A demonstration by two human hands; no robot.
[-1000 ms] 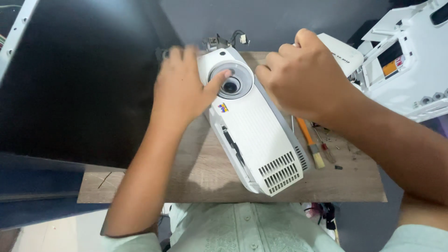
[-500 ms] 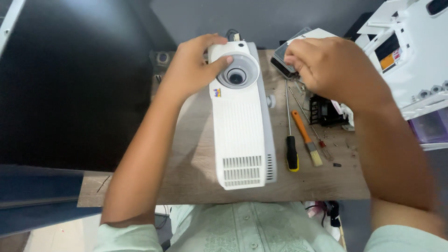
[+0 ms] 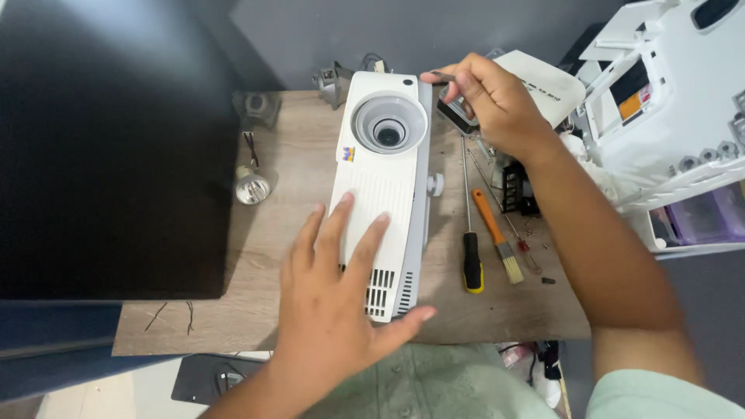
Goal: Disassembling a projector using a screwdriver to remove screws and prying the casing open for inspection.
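A white projector (image 3: 384,167) lies lengthwise on the wooden table (image 3: 287,194), its round lens (image 3: 388,124) at the far end. My left hand (image 3: 337,299) rests flat on the projector's near end, fingers spread over the vent grille. My right hand (image 3: 489,101) hovers at the projector's far right corner and pinches a small dark object (image 3: 444,77) between thumb and fingers; what it is I cannot tell.
A black-and-yellow screwdriver (image 3: 469,233), an orange-handled brush (image 3: 497,237) and a thin red-tipped screwdriver (image 3: 508,221) lie right of the projector. A lamp bulb (image 3: 251,185) sits to the left, beside a large black panel (image 3: 109,147). White casing parts (image 3: 675,109) stand at the right.
My left hand has moved from the lens end down to the projector's near end. The right hand has shifted closer to the projector's far corner. The projector now lies straight.
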